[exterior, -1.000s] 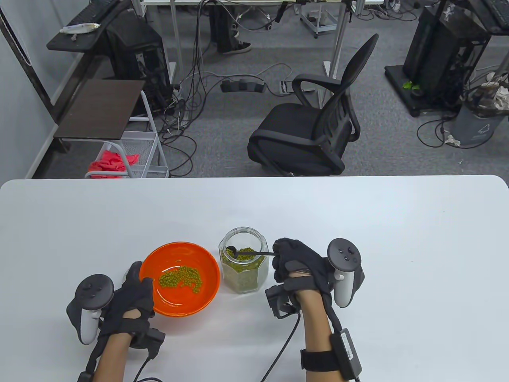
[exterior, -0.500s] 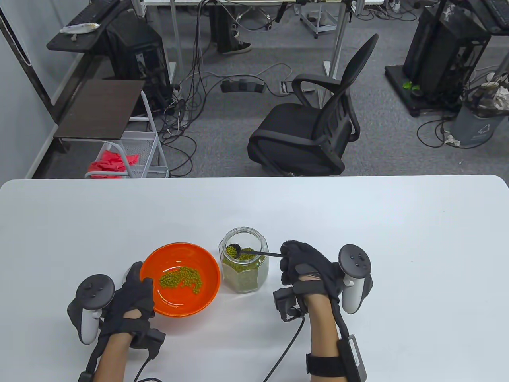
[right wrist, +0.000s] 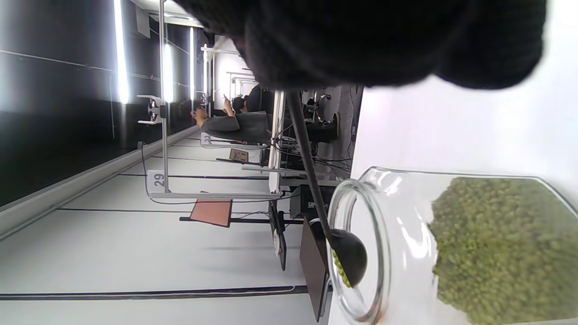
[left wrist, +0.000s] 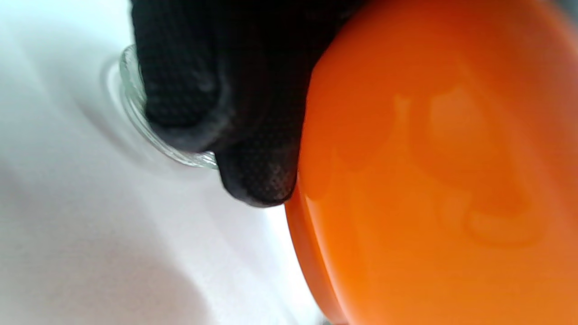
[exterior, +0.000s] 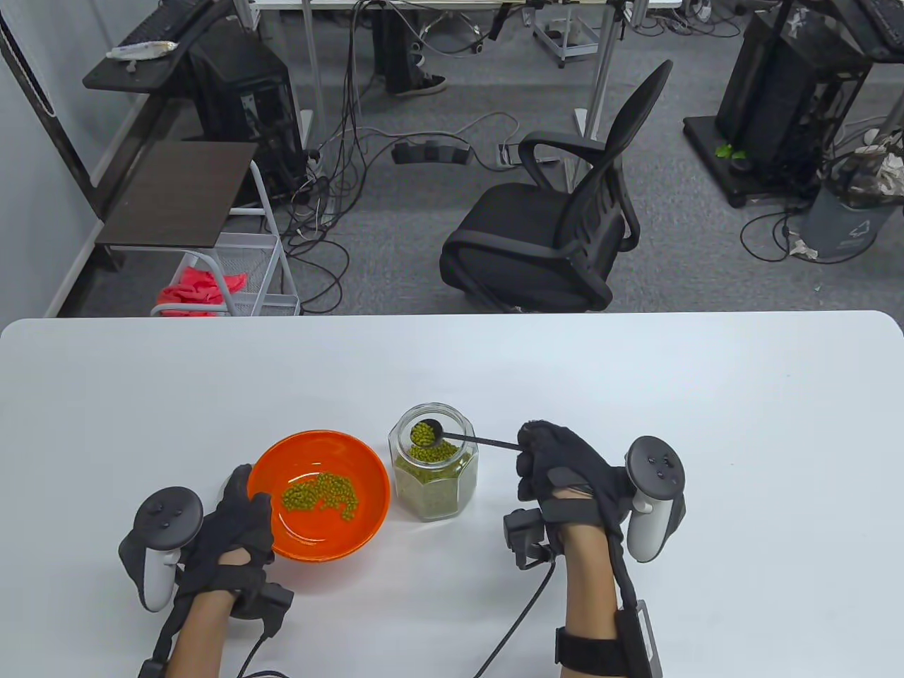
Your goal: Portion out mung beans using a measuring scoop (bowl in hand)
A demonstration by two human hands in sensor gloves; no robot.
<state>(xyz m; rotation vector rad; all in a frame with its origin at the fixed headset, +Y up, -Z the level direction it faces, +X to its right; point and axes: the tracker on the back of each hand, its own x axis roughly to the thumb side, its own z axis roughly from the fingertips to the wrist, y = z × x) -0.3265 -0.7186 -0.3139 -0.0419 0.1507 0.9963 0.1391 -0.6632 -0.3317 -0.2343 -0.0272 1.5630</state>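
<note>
Glass jar [exterior: 432, 472] of mung beans [exterior: 424, 472] on the tabletop [exterior: 635, 395], just right of the orange bowl [exterior: 318, 494]; our left hand [exterior: 229, 526] grips the bowl's near-left rim. Our right hand [exterior: 558, 473] pinches the measuring scoop [exterior: 426, 432] by its handle; a second ago buried, the scoop has risen, loaded, to the jar mouth, so we judge it ready to cross to the bowl.
</note>
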